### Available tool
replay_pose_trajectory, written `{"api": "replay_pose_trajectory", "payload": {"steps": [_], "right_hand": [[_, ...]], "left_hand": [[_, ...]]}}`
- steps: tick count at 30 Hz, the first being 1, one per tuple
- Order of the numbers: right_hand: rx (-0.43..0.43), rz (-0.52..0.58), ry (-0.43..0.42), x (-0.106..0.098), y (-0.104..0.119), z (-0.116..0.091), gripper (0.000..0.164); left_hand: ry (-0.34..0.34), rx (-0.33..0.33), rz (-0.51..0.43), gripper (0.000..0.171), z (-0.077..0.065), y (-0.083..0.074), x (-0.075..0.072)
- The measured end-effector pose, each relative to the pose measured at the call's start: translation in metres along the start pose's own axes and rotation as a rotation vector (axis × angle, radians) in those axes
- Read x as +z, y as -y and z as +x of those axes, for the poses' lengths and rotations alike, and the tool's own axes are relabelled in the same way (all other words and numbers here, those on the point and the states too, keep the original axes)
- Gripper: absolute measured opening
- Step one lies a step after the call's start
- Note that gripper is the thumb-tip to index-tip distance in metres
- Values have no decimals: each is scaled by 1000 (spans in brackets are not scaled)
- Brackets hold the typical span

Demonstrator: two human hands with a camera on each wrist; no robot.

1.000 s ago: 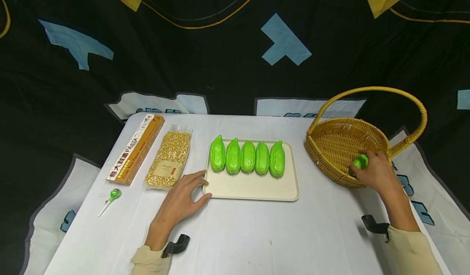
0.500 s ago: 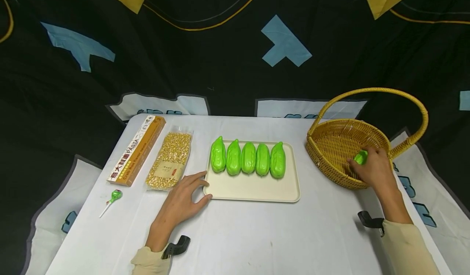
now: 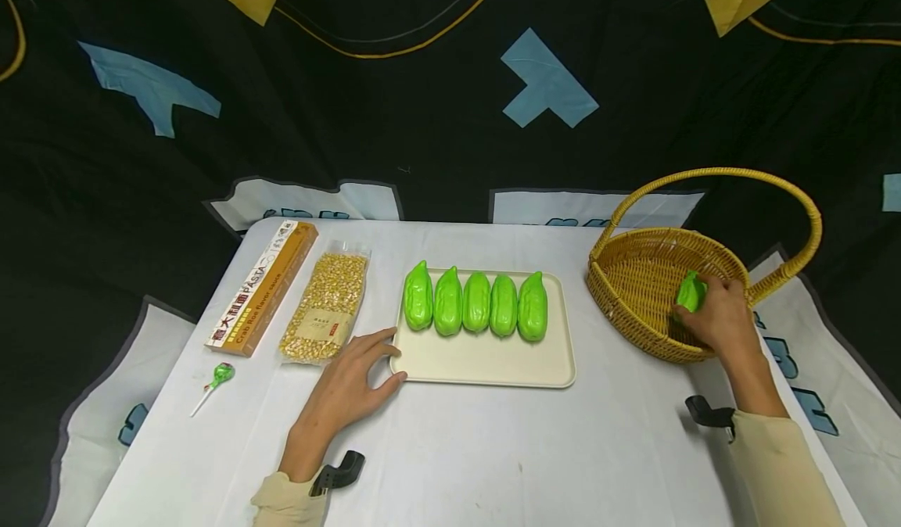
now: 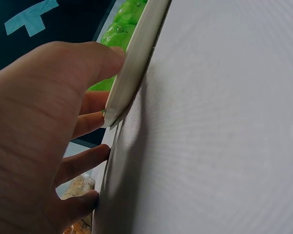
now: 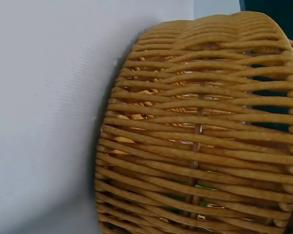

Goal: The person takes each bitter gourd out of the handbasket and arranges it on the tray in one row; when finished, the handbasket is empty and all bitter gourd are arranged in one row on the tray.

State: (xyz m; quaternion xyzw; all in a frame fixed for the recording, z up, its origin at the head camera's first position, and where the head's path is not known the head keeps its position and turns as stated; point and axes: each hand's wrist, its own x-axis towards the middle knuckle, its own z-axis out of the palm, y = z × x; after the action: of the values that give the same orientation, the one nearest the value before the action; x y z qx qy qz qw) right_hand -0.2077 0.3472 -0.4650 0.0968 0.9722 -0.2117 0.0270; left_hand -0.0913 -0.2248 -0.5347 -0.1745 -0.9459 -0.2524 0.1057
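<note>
My right hand (image 3: 721,316) reaches over the near right rim of the wicker basket (image 3: 619,300) and holds a green bitter melon (image 3: 690,292) inside it. Thumb and fingers lie at the melon's right side and lower end. From the right wrist, the basket's woven wall (image 5: 195,126) hides the hand, and only bits of green show through the gaps. My left hand (image 3: 349,378) rests with spread fingers at the near left corner of the cream tray (image 3: 486,363). Its thumb (image 4: 105,61) touches the tray's rim. Several green bitter melons (image 3: 475,302) lie in a row along the tray's far side.
Left of the tray lies a clear bag of corn kernels (image 3: 327,300), with a long pasta box (image 3: 262,288) beyond it. A green lollipop (image 3: 214,386) sits near the table's left edge. The basket's tall handle (image 3: 718,172) arches above it.
Inside the basket, the green bitter melon has turned more upright and shows more of itself. My right hand has shifted slightly with it; the left hand stays at the tray.
</note>
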Motion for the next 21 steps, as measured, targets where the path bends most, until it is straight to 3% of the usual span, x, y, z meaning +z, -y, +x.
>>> {"api": "replay_pose_trajectory", "payload": {"steps": [21], "right_hand": [[-19,-2,61,-2,-2,17,85]], "left_hand": [[-3,3,4,34,0,-1,0]]}}
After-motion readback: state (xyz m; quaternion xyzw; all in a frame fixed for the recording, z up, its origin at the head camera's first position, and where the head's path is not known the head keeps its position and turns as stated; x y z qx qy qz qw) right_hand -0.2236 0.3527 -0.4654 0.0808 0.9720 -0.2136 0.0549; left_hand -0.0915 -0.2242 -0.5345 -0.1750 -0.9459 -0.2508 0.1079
